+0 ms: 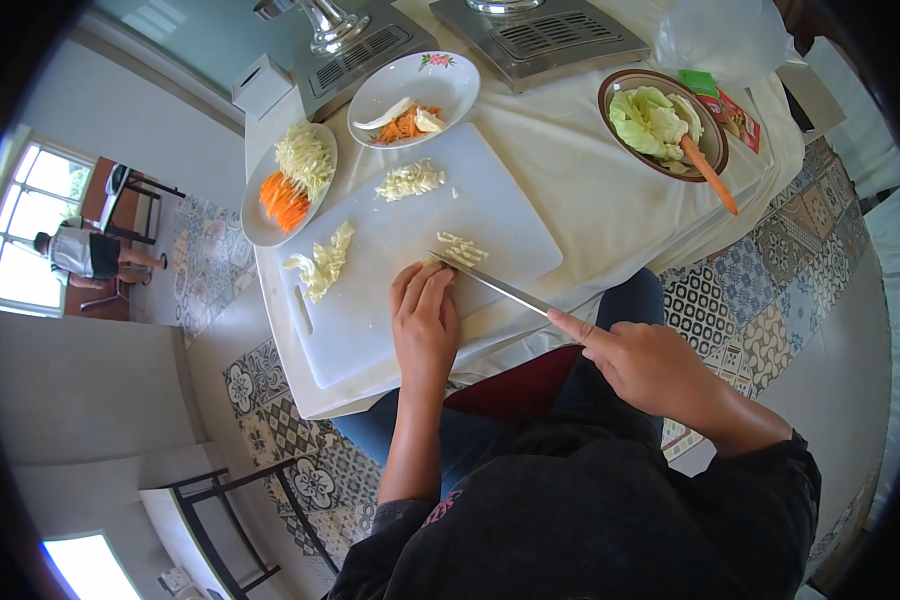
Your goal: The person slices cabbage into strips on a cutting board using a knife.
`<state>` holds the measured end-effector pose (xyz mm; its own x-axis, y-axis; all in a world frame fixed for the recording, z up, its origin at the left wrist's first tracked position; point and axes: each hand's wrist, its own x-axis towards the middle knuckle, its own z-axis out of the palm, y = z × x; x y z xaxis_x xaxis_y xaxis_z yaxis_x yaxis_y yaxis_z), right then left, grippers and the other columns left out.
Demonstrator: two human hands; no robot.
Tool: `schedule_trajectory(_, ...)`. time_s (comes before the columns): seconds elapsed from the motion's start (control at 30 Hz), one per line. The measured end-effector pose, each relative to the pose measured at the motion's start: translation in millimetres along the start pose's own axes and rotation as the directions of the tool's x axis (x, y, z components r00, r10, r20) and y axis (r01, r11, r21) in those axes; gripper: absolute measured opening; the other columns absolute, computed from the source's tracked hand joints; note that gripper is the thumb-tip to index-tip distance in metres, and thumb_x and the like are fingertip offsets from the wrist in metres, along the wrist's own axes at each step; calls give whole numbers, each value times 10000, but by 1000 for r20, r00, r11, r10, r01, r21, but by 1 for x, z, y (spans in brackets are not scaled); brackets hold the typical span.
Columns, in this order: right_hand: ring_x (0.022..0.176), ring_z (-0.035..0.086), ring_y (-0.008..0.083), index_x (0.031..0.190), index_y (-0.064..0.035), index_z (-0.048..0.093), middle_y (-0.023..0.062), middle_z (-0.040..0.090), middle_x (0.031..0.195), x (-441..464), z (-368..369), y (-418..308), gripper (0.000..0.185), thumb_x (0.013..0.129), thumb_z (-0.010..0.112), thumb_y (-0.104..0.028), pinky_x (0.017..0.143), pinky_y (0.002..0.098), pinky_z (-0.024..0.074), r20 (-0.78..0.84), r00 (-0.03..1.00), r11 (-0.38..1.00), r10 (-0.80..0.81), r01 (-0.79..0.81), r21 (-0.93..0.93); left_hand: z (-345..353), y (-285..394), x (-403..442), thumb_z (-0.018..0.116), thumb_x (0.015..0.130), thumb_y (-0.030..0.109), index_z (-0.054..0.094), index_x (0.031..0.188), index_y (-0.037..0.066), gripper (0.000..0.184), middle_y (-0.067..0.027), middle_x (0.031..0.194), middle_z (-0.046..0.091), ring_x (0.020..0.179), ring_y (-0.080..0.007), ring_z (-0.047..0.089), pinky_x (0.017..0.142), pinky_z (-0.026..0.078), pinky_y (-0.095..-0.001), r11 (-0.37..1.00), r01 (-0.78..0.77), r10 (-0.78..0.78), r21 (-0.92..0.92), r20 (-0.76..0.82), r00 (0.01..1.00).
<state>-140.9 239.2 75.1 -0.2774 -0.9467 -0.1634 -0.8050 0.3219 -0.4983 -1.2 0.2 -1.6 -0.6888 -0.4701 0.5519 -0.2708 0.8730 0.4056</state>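
My right hand (642, 362) grips a knife (505, 289), index finger along the top of its blade. The tip lies beside the curled fingers of my left hand (425, 312), which press a piece of cabbage, mostly hidden under them, onto the white cutting board (370, 345). Just beyond the blade lie freshly cut cabbage strips (463, 249). Farther up the board is a pile of chopped cabbage (411, 179). Some cabbage leaf pieces (321, 262) rest at the board's left side.
An oval plate (253, 226) holds shredded cabbage and carrot. Behind the board, a white bowl (368, 92) contains shredded carrot and pale pieces. A brown-rimmed bowl (610, 125) with cabbage and a carrot (708, 175) stands right, near metal stoves (540, 45). A person (85, 253) is far left.
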Motion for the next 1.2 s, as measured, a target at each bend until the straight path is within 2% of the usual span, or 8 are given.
schedule_trajectory(0.37, 628, 626, 403, 1545, -273, 398, 188, 616, 648, -11, -14, -4, 586, 991, 560, -173, 602, 508, 496, 34, 997, 985, 74, -78, 154, -4, 2, -6, 634, 797, -92, 725, 1078, 46, 325, -126, 1231, 615, 1159, -359, 578, 941, 504, -445, 999, 31, -31, 11, 28, 999)
schedule_trajectory(0.57, 642, 625, 407, 1540, -260, 405, 195, 633, 681, -13, -26, -4, 585, 986, 560, -154, 616, 508, 487, 90, 991, 968, 101, -119, 221, -5, -2, -4, 648, 817, -77, 720, 1081, 35, 296, -139, 1198, 672, 1152, -365, 608, 968, 509, -444, 994, 67, -66, -88, 18, 998)
schedule_trajectory(0.67, 652, 629, 411, 1541, -257, 402, 200, 636, 690, -11, -27, -4, 588, 985, 558, -148, 621, 512, 484, 74, 991, 966, 110, -124, 228, -7, 3, -3, 644, 823, -84, 718, 1071, 28, 282, -143, 1179, 693, 1146, -365, 620, 982, 507, -445, 983, 152, -153, -107, 4, 988)
schedule_trajectory(0.77, 662, 634, 413, 1544, -249, 396, 203, 639, 694, -9, -25, -6, 592, 983, 555, -143, 627, 516, 484, 64, 992, 966, 112, -124, 227, -4, -2, -5, 642, 820, -97, 717, 1064, 29, 285, -139, 1188, 683, 1153, -363, 614, 980, 508, -443, 995, 49, -51, -82, -12, 999)
schedule_trajectory(1.0, 659, 633, 414, 1557, -230, 372, 203, 639, 696, 1, -13, -11, 609, 981, 550, -138, 632, 516, 492, 2, 1000, 958, 18, -17, 288, -6, 3, -4, 638, 812, -99, 719, 1044, 32, 278, -144, 1196, 669, 1149, -359, 607, 976, 498, -438, 999, 39, -39, -33, -1, 999)
schedule_trajectory(1.2, 642, 638, 406, 1564, -237, 362, 196, 639, 710, 10, 3, -10, 612, 986, 543, -150, 615, 510, 505, -7, 1000, 973, -1, 2, 232, -6, 3, -4, 648, 799, -112, 727, 1044, 41, 299, -134, 1204, 649, 1149, -354, 596, 951, 510, -432, 999, 35, -35, -13, 11, 999)
